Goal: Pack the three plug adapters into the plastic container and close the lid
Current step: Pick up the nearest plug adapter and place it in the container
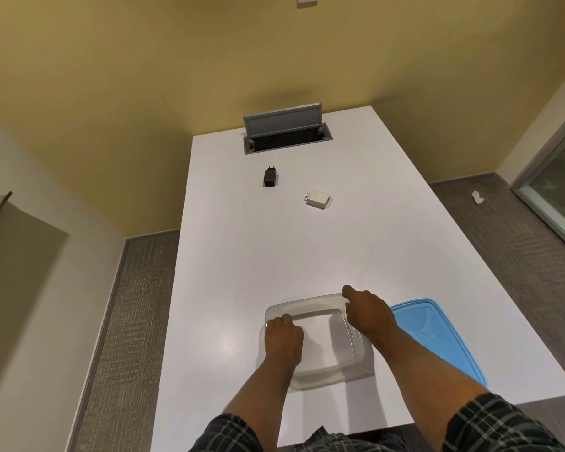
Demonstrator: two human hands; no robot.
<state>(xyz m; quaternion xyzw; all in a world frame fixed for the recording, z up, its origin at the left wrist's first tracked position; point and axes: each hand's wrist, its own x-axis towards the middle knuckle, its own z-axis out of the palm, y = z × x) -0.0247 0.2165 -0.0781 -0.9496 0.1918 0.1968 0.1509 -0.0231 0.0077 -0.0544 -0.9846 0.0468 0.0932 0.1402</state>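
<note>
A clear plastic container (356, 367) stands near the table's front edge. My right hand (367, 313) grips its far right rim. My left hand (282, 337) reaches over the left wall into the container with fingers curled; whatever is under it is hidden. The blue lid (437, 334) lies flat just right of the container, partly under my right forearm. A black plug adapter (269, 177) lies far up the table. A white plug adapter (318, 199) lies to its right. No third adapter shows.
An open grey cable hatch (287, 133) sits at the white table's (242, 272) far end, against the yellow wall. Carpeted floor runs along both sides, with a scrap of paper (477, 197) on the right.
</note>
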